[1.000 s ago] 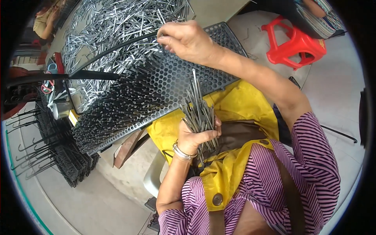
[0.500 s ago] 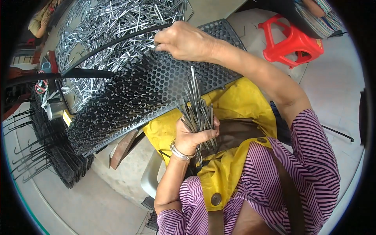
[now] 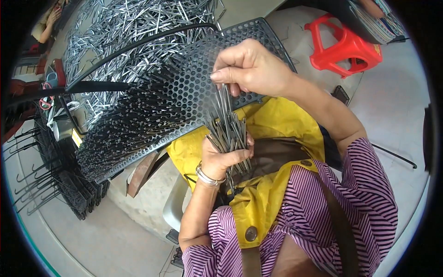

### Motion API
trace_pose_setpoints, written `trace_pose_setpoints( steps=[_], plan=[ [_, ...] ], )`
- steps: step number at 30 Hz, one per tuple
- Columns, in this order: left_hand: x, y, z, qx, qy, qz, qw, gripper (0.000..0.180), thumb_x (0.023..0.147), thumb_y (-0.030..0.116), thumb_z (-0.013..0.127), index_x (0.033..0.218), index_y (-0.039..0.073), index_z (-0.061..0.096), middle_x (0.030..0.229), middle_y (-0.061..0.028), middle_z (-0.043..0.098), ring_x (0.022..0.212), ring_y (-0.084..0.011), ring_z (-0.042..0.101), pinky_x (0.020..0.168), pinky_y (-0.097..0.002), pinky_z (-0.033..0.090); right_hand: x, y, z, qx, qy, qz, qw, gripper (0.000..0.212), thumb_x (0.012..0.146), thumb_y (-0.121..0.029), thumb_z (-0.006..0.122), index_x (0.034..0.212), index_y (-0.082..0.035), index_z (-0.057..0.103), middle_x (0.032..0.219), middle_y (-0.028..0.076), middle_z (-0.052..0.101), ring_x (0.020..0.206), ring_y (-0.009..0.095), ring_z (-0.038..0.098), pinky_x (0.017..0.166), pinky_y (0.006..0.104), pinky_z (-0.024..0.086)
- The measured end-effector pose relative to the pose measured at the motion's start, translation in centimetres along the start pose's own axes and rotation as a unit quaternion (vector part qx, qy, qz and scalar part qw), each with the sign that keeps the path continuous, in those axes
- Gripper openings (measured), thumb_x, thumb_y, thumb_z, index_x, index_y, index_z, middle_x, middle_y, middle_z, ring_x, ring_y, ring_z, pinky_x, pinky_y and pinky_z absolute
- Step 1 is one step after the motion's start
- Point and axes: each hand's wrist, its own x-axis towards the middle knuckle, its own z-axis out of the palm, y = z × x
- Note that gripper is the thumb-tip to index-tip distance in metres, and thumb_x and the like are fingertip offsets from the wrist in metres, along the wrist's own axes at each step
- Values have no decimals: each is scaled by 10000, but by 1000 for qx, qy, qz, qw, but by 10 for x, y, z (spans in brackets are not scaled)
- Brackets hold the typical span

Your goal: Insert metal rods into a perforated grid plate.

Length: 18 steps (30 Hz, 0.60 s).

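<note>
gripping a bundle of metal pins [image 3: 229, 134], the left hand [image 3: 221, 159] was closed tight; above its fingers the right hand [image 3: 251, 69] pinched single pins against the perforated black rack [image 3: 184, 97]. beyond lay loose pins [image 3: 134, 27], a red stool [image 3: 344, 46], grey concrete floor [image 3: 92, 240].

The left hand [image 3: 221, 159] is fisted, wrist bent, forearm upright. The right hand [image 3: 251, 69] hovers just above it, thumb and forefinger pinched, pointing down.
</note>
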Motion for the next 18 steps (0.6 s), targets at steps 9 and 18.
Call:
trace_pose_setpoints(
  steps=[9,18],
  plan=[
    [0,-1,-1,-25,7,6,1000,311,563,-80,658,837,-9,530,750,-87,580,632,-166,566,581,-263,468,22,-16,-10,45,234,-107,965,98,804,-63,543,742,12,558,613,50,571,512,81,547,428,191,426],
    [-1,-1,0,-25,1,5,1000,328,565,-76,658,861,-12,533,751,-84,579,634,-166,564,589,-268,468,65,0,11,-268,304,-469,784,113,744,-81,590,673,-24,523,594,86,554,539,229,571,475,292,457]
  ],
)
